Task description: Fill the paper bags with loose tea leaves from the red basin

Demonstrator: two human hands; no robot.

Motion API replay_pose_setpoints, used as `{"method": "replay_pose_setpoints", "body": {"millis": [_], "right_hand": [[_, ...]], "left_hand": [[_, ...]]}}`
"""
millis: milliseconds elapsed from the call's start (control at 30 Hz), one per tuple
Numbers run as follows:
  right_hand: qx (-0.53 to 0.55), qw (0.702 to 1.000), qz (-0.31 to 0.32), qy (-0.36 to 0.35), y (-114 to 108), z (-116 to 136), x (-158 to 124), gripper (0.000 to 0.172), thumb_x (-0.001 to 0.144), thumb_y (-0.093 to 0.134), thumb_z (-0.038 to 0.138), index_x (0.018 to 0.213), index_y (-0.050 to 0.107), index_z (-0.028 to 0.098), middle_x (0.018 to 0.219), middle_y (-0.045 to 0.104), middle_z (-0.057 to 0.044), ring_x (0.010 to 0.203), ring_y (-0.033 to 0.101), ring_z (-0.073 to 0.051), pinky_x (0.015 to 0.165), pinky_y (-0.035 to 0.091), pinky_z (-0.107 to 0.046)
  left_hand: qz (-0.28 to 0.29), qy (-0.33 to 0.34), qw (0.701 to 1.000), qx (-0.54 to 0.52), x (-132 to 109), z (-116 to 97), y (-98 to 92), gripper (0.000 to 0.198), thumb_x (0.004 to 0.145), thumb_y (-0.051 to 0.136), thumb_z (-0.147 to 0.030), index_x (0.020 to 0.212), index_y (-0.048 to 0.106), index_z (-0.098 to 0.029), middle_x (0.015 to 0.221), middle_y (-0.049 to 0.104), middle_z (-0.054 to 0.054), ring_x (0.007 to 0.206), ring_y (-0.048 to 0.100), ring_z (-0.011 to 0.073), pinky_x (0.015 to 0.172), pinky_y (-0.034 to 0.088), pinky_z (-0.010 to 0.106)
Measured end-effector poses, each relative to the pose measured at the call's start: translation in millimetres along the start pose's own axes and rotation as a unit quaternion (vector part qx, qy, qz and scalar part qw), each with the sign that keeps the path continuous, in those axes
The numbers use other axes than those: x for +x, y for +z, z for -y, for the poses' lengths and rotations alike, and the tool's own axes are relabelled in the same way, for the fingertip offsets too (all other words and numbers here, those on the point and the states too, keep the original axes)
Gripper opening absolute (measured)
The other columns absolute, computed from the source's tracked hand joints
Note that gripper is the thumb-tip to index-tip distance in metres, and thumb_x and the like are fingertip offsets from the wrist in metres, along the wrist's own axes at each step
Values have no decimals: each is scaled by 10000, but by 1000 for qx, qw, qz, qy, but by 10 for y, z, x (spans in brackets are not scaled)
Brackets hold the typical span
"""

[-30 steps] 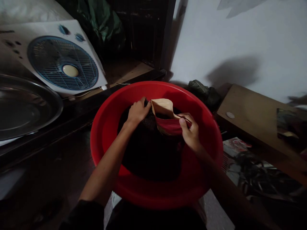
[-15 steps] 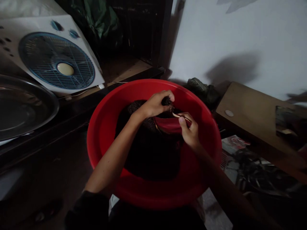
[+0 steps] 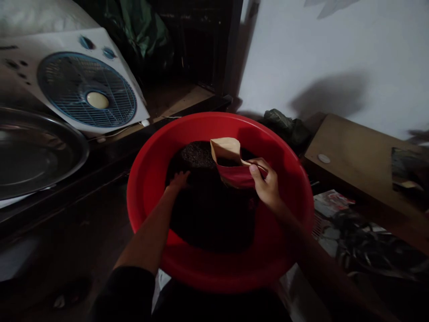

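Observation:
A big red plastic basin (image 3: 147,197) holds a dark heap of loose, crumbly material (image 3: 197,154), too dim to name, perhaps dried leaves or grains. Over its far right side, my right hand (image 3: 266,179) pinches the rim of a paper pouch (image 3: 236,174), red outside and tan inside. The pouch's mouth gapes upward, and dark material shows within. My left hand (image 3: 179,181) is down at the left part of the heap, fingers spread and touching it, with its near side in shadow.
To the left stand a white box fan (image 3: 97,100) and a wide metal bowl (image 3: 78,154). A brown board or box (image 3: 351,152) with a small white disc (image 3: 323,158) lies to the right, before a white wall (image 3: 335,58). Dark clutter (image 3: 365,237) lies below it.
My left hand has dropped from above the pouch, where it held a clump of dark material, down and left to the heap. The right hand keeps its hold on the pouch.

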State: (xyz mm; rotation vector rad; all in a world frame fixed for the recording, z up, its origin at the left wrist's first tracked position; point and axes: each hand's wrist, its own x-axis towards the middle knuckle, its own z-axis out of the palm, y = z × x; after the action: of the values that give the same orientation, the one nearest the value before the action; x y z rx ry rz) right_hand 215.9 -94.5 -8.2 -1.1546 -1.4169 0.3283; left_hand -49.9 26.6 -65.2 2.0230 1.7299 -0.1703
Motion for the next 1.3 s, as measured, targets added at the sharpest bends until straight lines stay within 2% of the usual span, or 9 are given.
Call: {"method": "replay_pose_setpoints", "body": {"millis": [67, 167, 500, 633, 800, 967, 1033, 1167, 1300], "right_hand": [[0, 1000, 1, -2, 3, -6, -5, 239, 965, 540, 403, 958, 699, 226, 952, 722, -42, 927, 692, -185, 847, 548, -316], [-3, 1000, -3, -3, 1, -15, -7, 242, 962, 543, 412, 956, 698, 226, 947, 723, -40, 925, 692, -183, 839, 546, -307], [-2, 1000, -3, 30, 12, -9, -32, 279, 953, 538, 446, 936, 704, 222, 948, 721, -46, 934, 689, -191, 857, 546, -316], [-1, 999, -1, 36, 2, -11, -38, 278, 955, 532, 441, 934, 708, 227, 944, 724, -47, 927, 689, -191, 856, 549, -323], [5, 1000, 12, 25, 6, -1, -8, 252, 956, 543, 423, 954, 706, 231, 948, 721, -44, 938, 689, -191, 859, 542, -319], [-6, 999, 19, 25, 13, 27, 8, 268, 958, 536, 438, 953, 701, 227, 951, 721, -42, 941, 687, -187, 867, 540, -317], [-14, 999, 20, 23, 13, 34, 8, 289, 961, 524, 453, 954, 705, 227, 947, 722, -43, 936, 687, -187, 862, 541, -319], [-19, 999, 21, 24, 7, 34, 7, 291, 961, 525, 455, 958, 708, 229, 939, 721, -40, 930, 682, -185, 852, 538, -316], [-11, 999, 16, 33, 1, 37, 8, 283, 965, 524, 437, 961, 707, 222, 950, 721, -43, 933, 679, -181, 861, 532, -310]], "left_hand": [[45, -30, 998, 45, -26, 78, 242, 779, 658, 812, -316, 1360, 479, -249, 1539, 346, 223, 1420, 304, 487, 1024, 385, 667], [100, -34, 990, 90, -38, 64, 436, 846, 699, 770, -314, 1448, 379, -271, 1614, 194, 214, 1459, 227, 481, 1026, 407, 634], [186, 79, 977, 68, -60, -149, 503, 216, 889, 655, -233, 1093, 666, -162, 1160, 690, 73, 1068, 658, 197, 947, 536, 377], [115, 83, 990, 26, 11, -332, 254, 179, 861, 616, -180, 1013, 709, -201, 1004, 751, 46, 950, 709, 192, 820, 531, 249], [-113, 88, 989, -47, 1, -589, -271, 383, 1008, 360, -366, 1256, 583, -177, 1187, 693, 143, 1090, 667, 244, 883, 504, 325], [-392, 258, 858, -208, -268, -982, -747, 283, 992, 449, -399, 1065, 621, -187, 960, 716, 67, 859, 663, 178, 793, 490, 296], [-396, 325, 834, -208, -327, -1173, -880, 273, 993, 452, -399, 1016, 623, -187, 923, 705, 46, 829, 645, 160, 776, 480, 283], [-263, 455, 840, -136, -340, -1455, -970, 237, 965, 518, -358, 894, 644, -171, 891, 690, 36, 814, 623, 142, 776, 467, 269], [-199, 483, 838, -155, -409, -1466, -901, 217, 943, 560, -350, 857, 645, -170, 874, 678, 21, 803, 619, 129, 790, 473, 265]]}}
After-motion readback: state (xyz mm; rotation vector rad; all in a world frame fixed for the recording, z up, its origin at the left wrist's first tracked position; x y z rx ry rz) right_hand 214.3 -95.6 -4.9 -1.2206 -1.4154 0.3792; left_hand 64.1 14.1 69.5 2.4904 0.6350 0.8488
